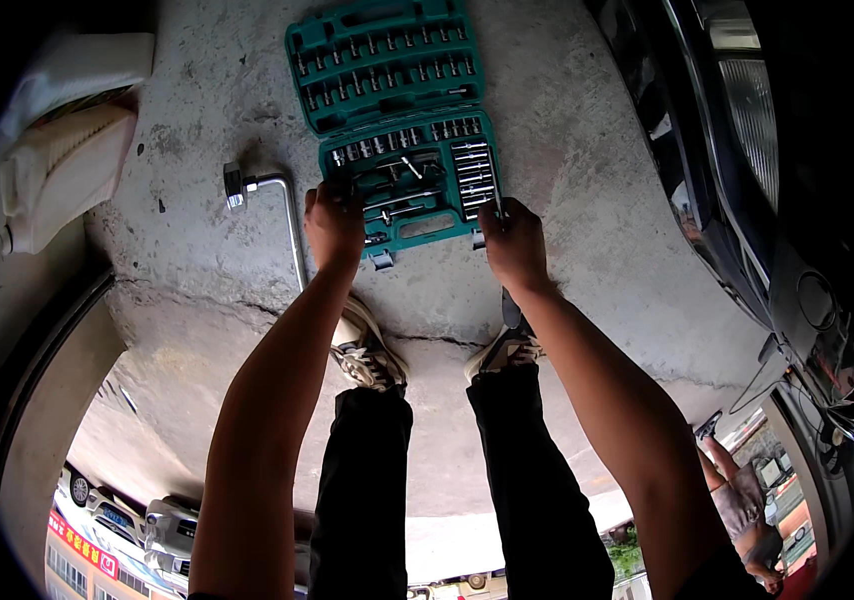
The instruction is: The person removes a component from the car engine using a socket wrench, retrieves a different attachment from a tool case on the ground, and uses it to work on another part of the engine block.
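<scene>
Between left hand and right hand lies a green toolbox.

The floor is stained grey concrete, crossed by an irregular crack. A dark vehicle with a clear-lensed headlight stands along the right side. Outside, bright daylight falls on parked cars and a building with rows of windows and a red banner.

I can't make out part of the green case behind the left hand; the dark car runs out of sight.
</scene>
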### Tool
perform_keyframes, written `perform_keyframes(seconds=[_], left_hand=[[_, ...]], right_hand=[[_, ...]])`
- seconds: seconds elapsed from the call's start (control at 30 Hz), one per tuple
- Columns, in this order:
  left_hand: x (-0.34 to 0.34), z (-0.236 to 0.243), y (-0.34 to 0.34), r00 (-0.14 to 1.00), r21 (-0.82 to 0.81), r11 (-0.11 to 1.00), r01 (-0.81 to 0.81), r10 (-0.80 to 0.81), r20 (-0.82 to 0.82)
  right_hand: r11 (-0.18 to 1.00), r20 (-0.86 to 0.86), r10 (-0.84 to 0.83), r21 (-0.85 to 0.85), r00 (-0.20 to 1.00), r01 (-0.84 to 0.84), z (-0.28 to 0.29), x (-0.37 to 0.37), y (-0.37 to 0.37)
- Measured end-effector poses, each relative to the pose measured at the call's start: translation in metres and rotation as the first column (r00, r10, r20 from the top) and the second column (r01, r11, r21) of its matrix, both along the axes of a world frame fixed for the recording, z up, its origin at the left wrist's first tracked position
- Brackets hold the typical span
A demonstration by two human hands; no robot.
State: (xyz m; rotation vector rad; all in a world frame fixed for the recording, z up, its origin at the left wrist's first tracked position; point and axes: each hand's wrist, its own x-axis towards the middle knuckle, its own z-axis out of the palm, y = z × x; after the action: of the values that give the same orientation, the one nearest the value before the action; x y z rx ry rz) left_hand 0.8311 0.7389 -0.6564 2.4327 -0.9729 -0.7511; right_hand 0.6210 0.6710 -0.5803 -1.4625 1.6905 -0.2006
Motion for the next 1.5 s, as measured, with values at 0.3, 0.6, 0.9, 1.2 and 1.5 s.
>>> perform_keyframes(seconds=[0.3,0.6,0.9,1.2,1.5], left_hand=[[-0.003,0.008,0.008,0.994,-0.115,0.990,-0.086,0.077,-0.076],[-0.025,0.017,0.024,0.977,-0.001,0.984,-0.179,0.178,-0.120],[-0.037,0.019,0.063,0.967,-0.030,0.980,-0.198,0.191,-0.170],[-0.037,0.023,0.039,0.988,-0.125,0.987,-0.100,0.084,-0.130],[-0.024,-0.005,-0.025,0.986,-0.155,0.976,0.153,-0.140,0.089]], right_hand=[[0.999,-0.043,-0.034,0.009,0.998,0.034,-0.049,0.058,-0.054],[0.907,0.157,-0.156,0.414,0.975,0.079,-0.065,0.072,-0.079],[0.988,0.057,0.120,0.091,0.991,-0.125,-0.077,0.082,-0.073],[0.981,-0.025,0.089,-0.171,0.996,-0.092,-0.062,0.077,-0.057],[0.998,0.048,0.058,-0.007,0.997,-0.058,-0.053,0.054,-0.017]])
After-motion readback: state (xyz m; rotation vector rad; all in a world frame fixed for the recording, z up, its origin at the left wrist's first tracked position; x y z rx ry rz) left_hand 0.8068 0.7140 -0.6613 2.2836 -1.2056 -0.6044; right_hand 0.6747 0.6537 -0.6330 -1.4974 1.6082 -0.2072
